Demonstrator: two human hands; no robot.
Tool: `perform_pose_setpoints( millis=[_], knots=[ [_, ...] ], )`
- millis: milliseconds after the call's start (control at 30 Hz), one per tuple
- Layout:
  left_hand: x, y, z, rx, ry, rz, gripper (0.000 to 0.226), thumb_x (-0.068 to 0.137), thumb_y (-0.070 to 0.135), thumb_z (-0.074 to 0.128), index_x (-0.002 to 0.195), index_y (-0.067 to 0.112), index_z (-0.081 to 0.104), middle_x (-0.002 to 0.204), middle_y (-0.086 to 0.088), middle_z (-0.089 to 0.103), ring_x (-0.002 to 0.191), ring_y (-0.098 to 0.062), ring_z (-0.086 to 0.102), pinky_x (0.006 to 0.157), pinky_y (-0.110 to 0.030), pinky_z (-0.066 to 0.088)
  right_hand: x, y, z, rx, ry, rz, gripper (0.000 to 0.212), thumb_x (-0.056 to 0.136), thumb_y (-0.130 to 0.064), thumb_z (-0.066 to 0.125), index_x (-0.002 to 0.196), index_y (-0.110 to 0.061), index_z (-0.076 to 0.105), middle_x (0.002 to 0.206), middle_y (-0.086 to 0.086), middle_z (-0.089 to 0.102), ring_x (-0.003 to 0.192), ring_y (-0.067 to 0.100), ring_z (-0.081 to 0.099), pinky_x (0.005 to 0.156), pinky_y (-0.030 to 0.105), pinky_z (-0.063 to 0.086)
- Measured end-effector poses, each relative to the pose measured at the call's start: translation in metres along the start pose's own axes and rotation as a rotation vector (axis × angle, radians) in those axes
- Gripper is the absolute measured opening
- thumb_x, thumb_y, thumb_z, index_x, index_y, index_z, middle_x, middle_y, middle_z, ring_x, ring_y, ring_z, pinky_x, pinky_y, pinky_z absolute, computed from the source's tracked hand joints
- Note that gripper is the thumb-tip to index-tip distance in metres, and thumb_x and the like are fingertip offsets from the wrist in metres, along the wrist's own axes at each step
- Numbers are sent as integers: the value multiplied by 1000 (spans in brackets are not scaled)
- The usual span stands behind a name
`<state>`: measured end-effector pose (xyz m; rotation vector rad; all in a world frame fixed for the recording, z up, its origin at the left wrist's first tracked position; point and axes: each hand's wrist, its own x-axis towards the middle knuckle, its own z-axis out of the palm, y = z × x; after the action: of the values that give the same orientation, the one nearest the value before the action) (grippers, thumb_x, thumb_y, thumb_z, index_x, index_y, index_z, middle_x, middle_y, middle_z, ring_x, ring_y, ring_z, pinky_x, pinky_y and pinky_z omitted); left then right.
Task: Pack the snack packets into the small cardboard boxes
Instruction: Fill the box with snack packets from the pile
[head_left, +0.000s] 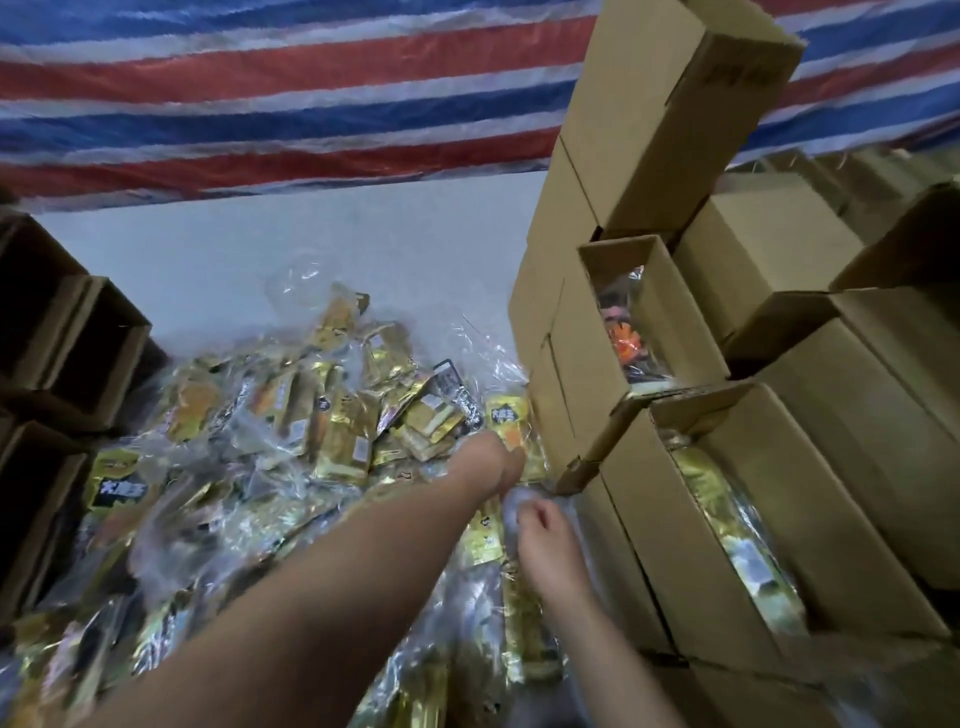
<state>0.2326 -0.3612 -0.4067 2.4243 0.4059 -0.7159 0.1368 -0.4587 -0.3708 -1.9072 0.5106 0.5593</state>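
**Both hands at the edge of the packet heap, beside the box stack**

Striped red, white and blue sheeting (291, 88) hangs behind a pale surface (332, 244) that carries everything in sight. A loose heap of gold and clear snack packets (291, 431) covers the near half of it.

The left hand (493, 462) reaches forward over the heap. Its fingers are turned away and hidden among the wrappers, so I cannot tell whether they grip anything. Just past them a yellow packet (511, 423) stands up against the box stack.

The right hand (540, 535) sits just below the left, its fingers curled and pinching clear plastic wrapping (511, 506). The picture is too blurred to say whether that wrapping is a full packet.

Directly beside both sets of fingers, on the right, rises a stack of small cardboard boxes (644, 130). One open box (691, 499) close beside the right hand's fingers holds gold packets. Another open box (636, 306) farther up holds packets with an orange print. Well away from the fingers on the left stand dark open boxes (78, 338).
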Motion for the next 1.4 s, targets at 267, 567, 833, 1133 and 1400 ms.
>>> perform_pose_setpoints(
  millis=[267, 567, 833, 1133, 1400],
  knots=[
    [37, 16, 20, -168, -24, -148, 49, 99, 39, 46, 128, 1, 53, 126, -18, 62, 117, -32, 59, 92, -35, 47, 22, 15, 5, -11, 2, 22, 28, 100, -31, 41, 86, -15, 60, 69, -1, 52, 57, 9, 43, 48, 23, 31],
    [10, 12, 9, -801, 131, -137, 28, 94, 20, 43, 72, 12, 58, 70, -8, 56, 66, -23, 49, 65, -30, 41, 24, -11, 2, 83, 47, -14, 17, 99, -25, 46, 89, -24, 60, 84, -2, 64, 77, 12, 58, 61, 27, 39],
    [-54, -8, -54, -1129, 3, -52, 22, 92, 12, 52, 70, 14, 50, 71, -11, 49, 67, -21, 48, 69, -34, 42, 15, -45, -3, 156, 276, -104, 15, 97, -33, 52, 91, -20, 55, 97, 7, 63, 90, 25, 60, 76, 36, 47],
    [-146, -36, -127, -1069, 220, 159, 30, 87, 5, 61, 67, 17, 42, 66, -7, 43, 63, -17, 41, 59, -28, 38, -22, -113, -6, 448, 47, -143, 31, 99, -47, 51, 96, -18, 63, 76, -5, 74, 70, 13, 71, 59, 27, 53],
    [-220, -71, -173, -1253, 193, 227, 20, 86, 12, 70, 76, 8, 53, 96, -27, 62, 77, -25, 54, 65, -38, 40, -88, -139, 17, 856, -479, -32, 83, 79, -82, 47, 120, -14, 72, 127, 21, 65, 116, 42, 63, 93, 54, 53]
  ],
)
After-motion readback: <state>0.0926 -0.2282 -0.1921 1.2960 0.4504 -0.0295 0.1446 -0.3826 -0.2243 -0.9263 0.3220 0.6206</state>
